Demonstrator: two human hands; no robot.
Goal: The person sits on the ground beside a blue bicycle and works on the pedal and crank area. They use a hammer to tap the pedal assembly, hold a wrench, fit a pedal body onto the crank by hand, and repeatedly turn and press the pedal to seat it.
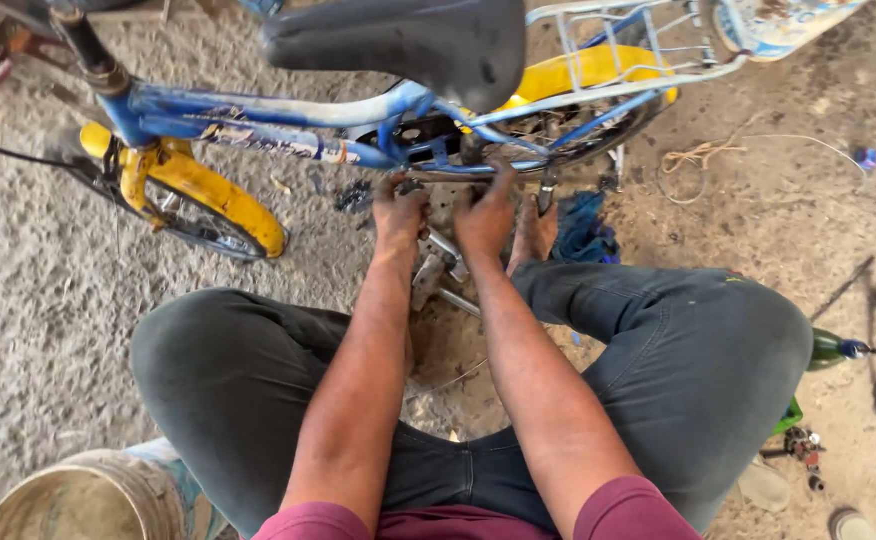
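The bicycle (288,125) stands in front of the seated person, saddle (408,40) above both hands. The left hand (399,215) and right hand (486,215) sit side by side at the cranks. A bucket (88,495) stands left of the knee, a rag (583,228) right of the hands, a bottle (833,350) farther right.

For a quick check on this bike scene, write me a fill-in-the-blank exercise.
1. The bike frame is ____.
2. The mudguards are ____.
3. The saddle is ____.
4. Both hands, left hand and right hand, reach under the ____.

Missing words: blue; yellow; black; frame
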